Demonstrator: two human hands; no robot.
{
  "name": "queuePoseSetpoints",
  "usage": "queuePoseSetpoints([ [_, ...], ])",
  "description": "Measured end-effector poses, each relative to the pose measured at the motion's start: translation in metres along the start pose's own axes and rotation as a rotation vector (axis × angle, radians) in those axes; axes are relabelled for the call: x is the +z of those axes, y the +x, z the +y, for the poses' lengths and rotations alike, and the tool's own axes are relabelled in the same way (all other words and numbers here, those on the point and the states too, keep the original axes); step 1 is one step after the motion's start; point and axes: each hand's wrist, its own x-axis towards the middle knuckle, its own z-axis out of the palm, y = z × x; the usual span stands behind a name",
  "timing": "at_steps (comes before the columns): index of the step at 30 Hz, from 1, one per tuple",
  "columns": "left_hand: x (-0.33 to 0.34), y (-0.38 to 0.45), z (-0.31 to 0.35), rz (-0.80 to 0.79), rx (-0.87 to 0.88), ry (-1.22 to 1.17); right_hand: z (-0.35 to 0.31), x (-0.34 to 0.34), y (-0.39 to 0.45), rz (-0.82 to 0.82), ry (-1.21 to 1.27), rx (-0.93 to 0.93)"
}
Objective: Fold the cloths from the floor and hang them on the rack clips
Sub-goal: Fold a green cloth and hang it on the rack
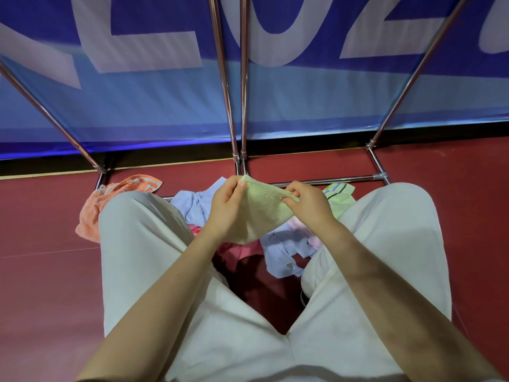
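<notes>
Holding a pale green cloth (261,208) up between both hands, above the floor (41,271): left hand (227,209) pinches its top corner, right hand (305,201) pinches the opposite corner, cloth stretched between. Blue (192,205), orange (91,216) and pink cloths (234,250) lie on floor below, by rack base bar (330,180).

pale green cloth (260,209) held up, partly folded.
</notes>
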Motion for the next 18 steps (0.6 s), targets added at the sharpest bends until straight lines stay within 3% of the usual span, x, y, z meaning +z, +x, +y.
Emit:
queuePoseSetpoints([
  [8, 0.0, 0.004, -0.005, 0.108, -0.109, -0.041, 0.007, 0.006, 0.006, 0.017, 0.072, 0.014],
  [12, 0.0, 0.009, -0.01, 0.163, -0.2, 0.04, 0.0, 0.001, 0.004, -0.091, 0.351, 0.146],
  [18, -0.005, 0.013, -0.012, 0.157, -0.178, 0.024, -0.004, -0.009, 0.005, -0.004, 0.833, 0.312],
])
